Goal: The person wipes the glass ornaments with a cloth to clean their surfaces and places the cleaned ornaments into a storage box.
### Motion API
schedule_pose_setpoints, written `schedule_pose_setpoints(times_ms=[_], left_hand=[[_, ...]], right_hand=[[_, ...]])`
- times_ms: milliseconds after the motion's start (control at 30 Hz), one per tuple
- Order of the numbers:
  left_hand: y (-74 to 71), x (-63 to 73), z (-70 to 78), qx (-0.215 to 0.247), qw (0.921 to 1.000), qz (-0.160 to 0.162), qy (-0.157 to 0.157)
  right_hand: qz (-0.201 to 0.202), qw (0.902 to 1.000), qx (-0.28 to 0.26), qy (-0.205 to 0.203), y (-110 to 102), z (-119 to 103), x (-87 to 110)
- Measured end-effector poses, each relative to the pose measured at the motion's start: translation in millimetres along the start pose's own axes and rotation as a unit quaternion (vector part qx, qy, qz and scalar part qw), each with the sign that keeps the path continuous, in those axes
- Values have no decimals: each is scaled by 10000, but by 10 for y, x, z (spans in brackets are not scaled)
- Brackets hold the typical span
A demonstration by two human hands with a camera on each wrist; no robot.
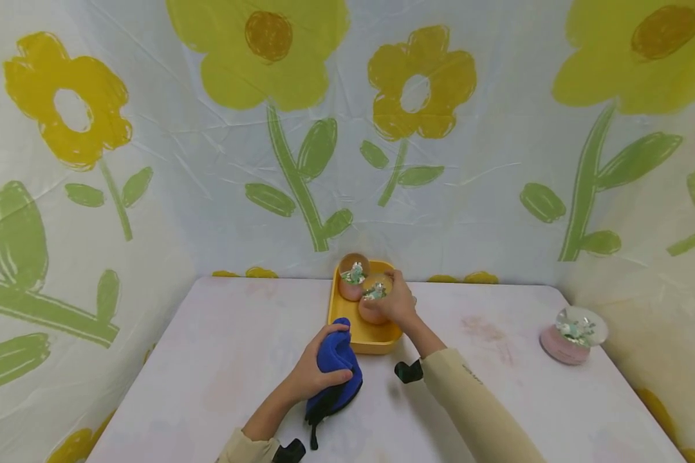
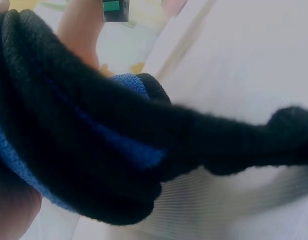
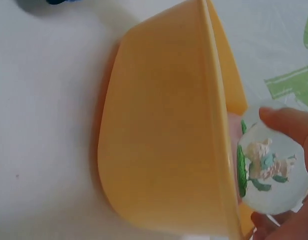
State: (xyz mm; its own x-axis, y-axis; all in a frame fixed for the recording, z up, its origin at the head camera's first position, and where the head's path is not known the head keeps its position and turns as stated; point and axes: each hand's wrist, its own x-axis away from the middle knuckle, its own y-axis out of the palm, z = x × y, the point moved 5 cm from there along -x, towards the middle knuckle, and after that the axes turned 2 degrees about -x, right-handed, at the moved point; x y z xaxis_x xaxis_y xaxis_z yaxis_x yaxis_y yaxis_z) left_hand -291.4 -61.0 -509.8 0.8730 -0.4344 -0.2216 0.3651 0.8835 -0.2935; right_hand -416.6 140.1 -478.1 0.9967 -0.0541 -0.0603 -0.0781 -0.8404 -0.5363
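Note:
My right hand point(image 1: 401, 302) curls its fingers round the glass dome of a snow globe point(image 1: 372, 312) with a pink base. That globe sits low inside a yellow tray point(image 1: 372, 348); in the right wrist view the tray wall point(image 3: 161, 130) hides most of its base, and small white and green figures point(image 3: 267, 162) show through the glass. Beside it in the tray stands a second snow globe point(image 1: 351, 289). Just in front of the tray, my left hand point(image 1: 313, 372) grips a folded blue cloth point(image 1: 338, 354) with dark edging and a dark loop hanging down.
A third snow globe point(image 1: 564, 346) leans on its pink base near the right edge of the white table point(image 1: 237, 347). Behind the table hangs a flower-printed sheet point(image 1: 475, 218), which also closes off both sides.

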Motion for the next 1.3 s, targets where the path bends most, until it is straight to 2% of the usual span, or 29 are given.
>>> schedule_pose_setpoints(times_ms=[133,233,433,533,633,733,867,967,1133,1300], left_hand=[[10,6,-2,37,10000,-32,5],[13,5,-3,65,10000,-23,2],[16,5,-51,38,10000,-5,6],[30,14,-70,14,10000,-44,-59],[42,24,-58,14,9999,-42,-100],[60,22,-52,61,9999,-93,-130],[70,18,-35,131,9997,-160,-120],[58,23,-23,164,9997,-146,-131],[55,27,-50,103,9996,-166,-223],[46,25,-39,58,9996,-186,-193]], right_hand=[[-276,9989,-244,-294,-78,-8,22],[-490,9967,-384,-516,-244,4,30],[-726,9958,-168,-535,-781,99,39],[-651,9957,-13,-658,-1117,161,87],[-168,9967,-174,-773,-1523,207,188],[637,9946,-381,-726,-1974,270,329],[1776,9829,-382,-300,-2535,442,526],[2383,9703,-398,86,-2874,641,652],[2714,9560,-475,1008,-3241,1112,832],[3003,9318,-889,1835,-3354,1657,944]])
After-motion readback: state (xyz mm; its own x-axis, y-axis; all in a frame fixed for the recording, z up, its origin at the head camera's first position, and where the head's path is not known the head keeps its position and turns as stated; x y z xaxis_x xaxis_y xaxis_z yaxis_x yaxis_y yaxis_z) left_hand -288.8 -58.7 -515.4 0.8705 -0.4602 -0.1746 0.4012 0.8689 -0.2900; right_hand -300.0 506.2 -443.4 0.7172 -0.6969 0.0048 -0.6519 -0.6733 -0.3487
